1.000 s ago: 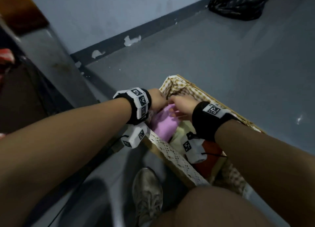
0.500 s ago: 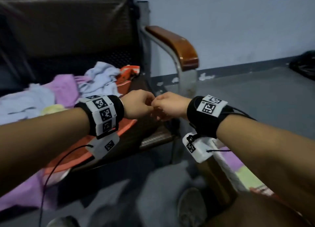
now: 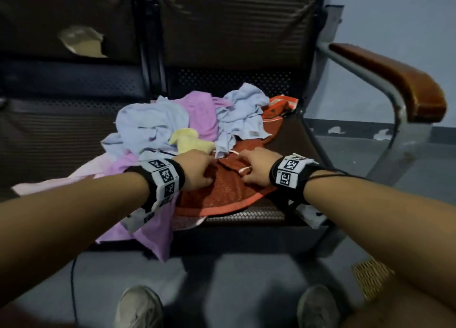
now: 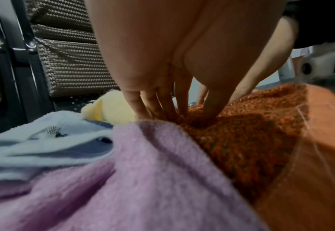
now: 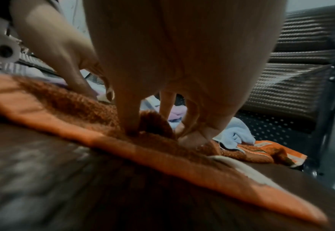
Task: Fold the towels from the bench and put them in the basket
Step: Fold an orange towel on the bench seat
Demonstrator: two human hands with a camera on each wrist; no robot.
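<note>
not far in, i'd guess. both the left hand (image 3: pixel 197 171) and right hand (image 3: pixel 255 170) are pinching the orange towel (image 3: pixel 229 192) on the counter (image 3: pixel 291 135), unfolded. purple, blue and yellow towels heaped beside it; only a basket (image 3: pixel 370 276) corner shows.

Rust-orange terry towel (image 3: pixel 229 192) with a paler orange border band, lying on a dark brown woven-mesh bench seat (image 3: pixel 249 215). Lilac-pink fleecy towel (image 3: pixel 158 231) draping off the front edge. Pale blue crumpled towels (image 3: pixel 150 123) heaped behind, a small soft-yellow cloth (image 3: pixel 190 140) tucked among them. Orange cloth with white stripes (image 3: pixel 282 104) at the far corner. Glossy reddish-brown wooden armrest (image 3: pixel 394 81) on a grey metal frame. Black wristbands with black-and-white square-code tags (image 3: pixel 164 177). Grey floor (image 3: pixel 419 170), pale blue-grey wall, tan wicker basket corner (image 3: pixel 370 276).
</note>
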